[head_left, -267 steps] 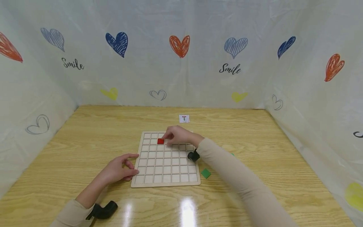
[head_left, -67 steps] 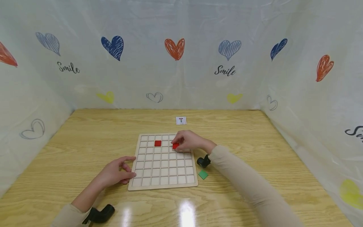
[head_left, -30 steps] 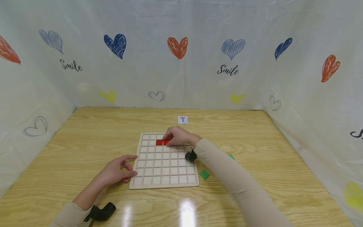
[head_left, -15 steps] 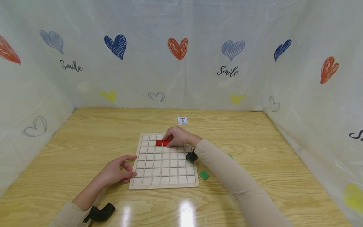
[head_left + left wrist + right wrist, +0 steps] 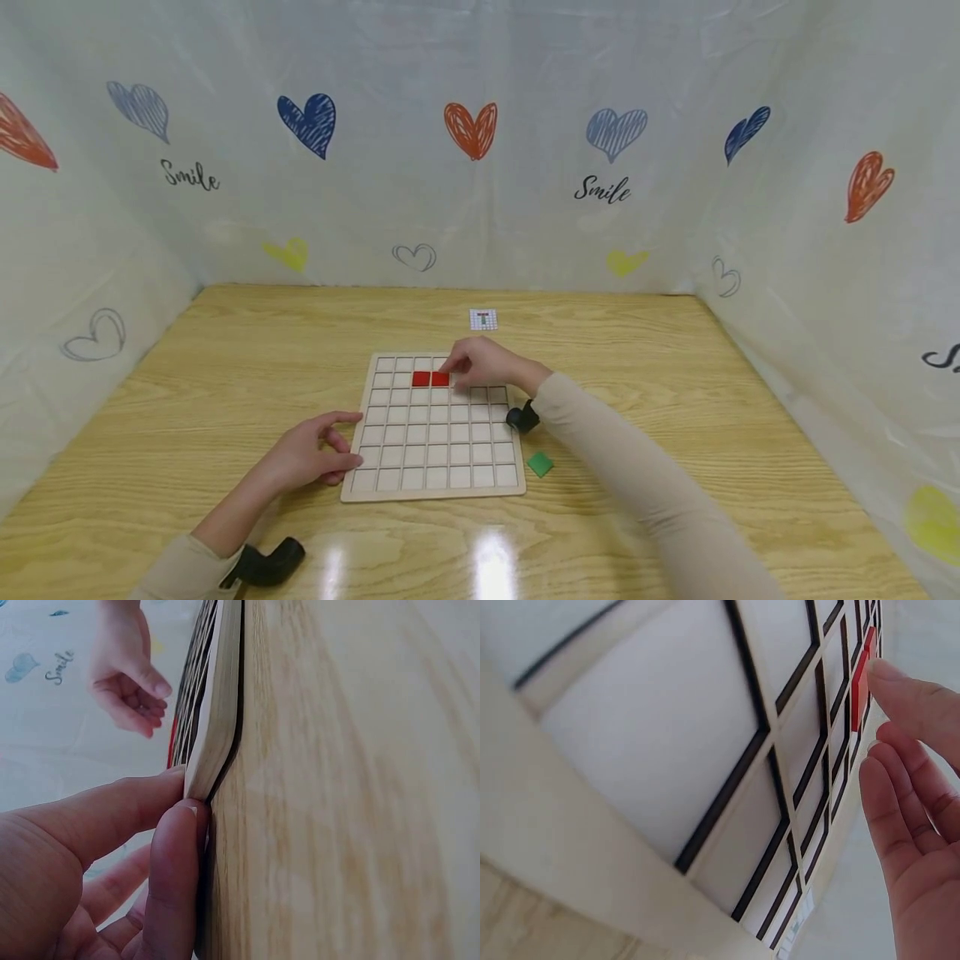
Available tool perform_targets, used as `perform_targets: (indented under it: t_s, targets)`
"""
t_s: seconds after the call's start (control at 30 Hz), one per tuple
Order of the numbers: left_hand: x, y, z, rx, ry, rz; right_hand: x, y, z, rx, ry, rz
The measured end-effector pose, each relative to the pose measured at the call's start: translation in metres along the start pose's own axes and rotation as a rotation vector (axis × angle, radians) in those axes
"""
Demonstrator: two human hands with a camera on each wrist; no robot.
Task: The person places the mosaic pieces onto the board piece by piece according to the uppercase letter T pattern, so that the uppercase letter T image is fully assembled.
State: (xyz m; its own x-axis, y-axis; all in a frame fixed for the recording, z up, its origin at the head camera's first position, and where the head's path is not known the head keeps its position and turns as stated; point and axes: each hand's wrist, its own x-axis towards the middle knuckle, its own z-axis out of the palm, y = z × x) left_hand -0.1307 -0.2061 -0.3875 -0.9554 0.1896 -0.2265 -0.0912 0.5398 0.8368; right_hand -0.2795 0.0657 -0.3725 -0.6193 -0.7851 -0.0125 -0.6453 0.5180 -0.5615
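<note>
The wooden grid board (image 5: 435, 497) lies on the table in front of me. Two red square tiles, the left one (image 5: 422, 379) and the right one (image 5: 440, 379), sit side by side in its second row from the back. Just right of them is my right hand (image 5: 487, 364), holding nothing; its index fingertip overlaps the right tile's edge in the head view. In the right wrist view, the red tiles (image 5: 860, 694) show beyond the loosely extended fingers (image 5: 881, 799). My left hand (image 5: 303, 450) touches the board's left edge, thumb and index finger spread along it.
A green square tile (image 5: 540, 464) lies on the table by the board's front right corner. Behind the board is a small printed card (image 5: 483, 319) with a red and green T pattern on a grid. A white curtain (image 5: 525, 217) with hearts surrounds the table (image 5: 247, 350).
My right hand brought a second red tile over the board, set it beside the first, then let go and drew slightly right. My left hand stays at the board's edge.
</note>
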Motion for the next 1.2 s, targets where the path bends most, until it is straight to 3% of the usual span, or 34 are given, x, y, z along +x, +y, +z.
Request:
perform_targets:
  t_s: [0.47, 0.8, 1.2]
  targets:
    - [0.001, -0.001, 0.000, -0.016, -0.009, 0.017, -0.020, 0.004, -0.004, 0.040, 0.000, -0.038]
    - [0.000, 0.000, 0.001, -0.001, 0.000, -0.009, -0.033, 0.006, -0.005, 0.061, 0.009, -0.020]
    - [-0.001, -0.001, 0.001, -0.010, -0.006, -0.004, -0.053, 0.013, -0.006, 0.091, 0.065, -0.031]
